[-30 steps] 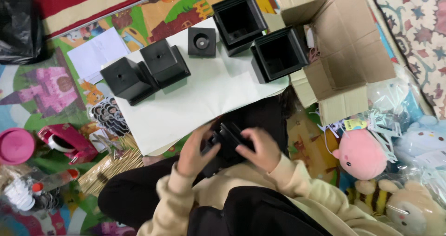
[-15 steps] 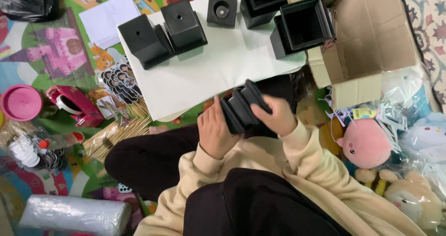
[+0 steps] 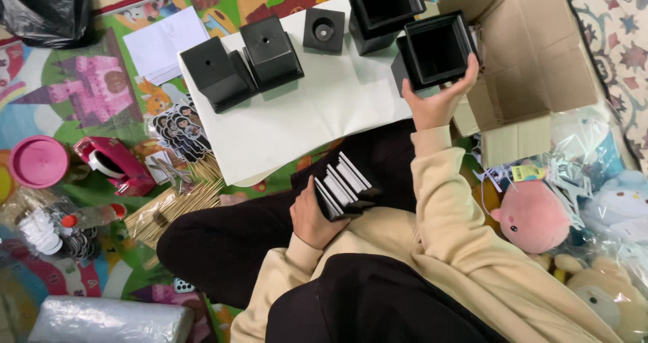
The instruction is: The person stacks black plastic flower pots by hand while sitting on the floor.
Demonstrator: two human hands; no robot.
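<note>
A low white tabletop [image 3: 317, 113] stands on a colourful play mat [image 3: 67, 87] that covers the floor. On the tabletop lie five black square pots: two upside down [image 3: 214, 73] [image 3: 270, 49] at its left end, touching each other, a smaller one [image 3: 324, 30] near the far edge, and two open ones [image 3: 385, 6] [image 3: 435, 51] at the right end. On the mat, left of the tabletop, lie white paper sheets [image 3: 162, 43], a pink lid [image 3: 37, 161], a pink tape dispenser [image 3: 115, 164], a bundle of wooden sticks [image 3: 175, 205] and a clear plastic roll [image 3: 111, 319]. To the right, an opened cardboard box [image 3: 533, 53] and plush toys [image 3: 533, 215] rest on the floor.
</note>
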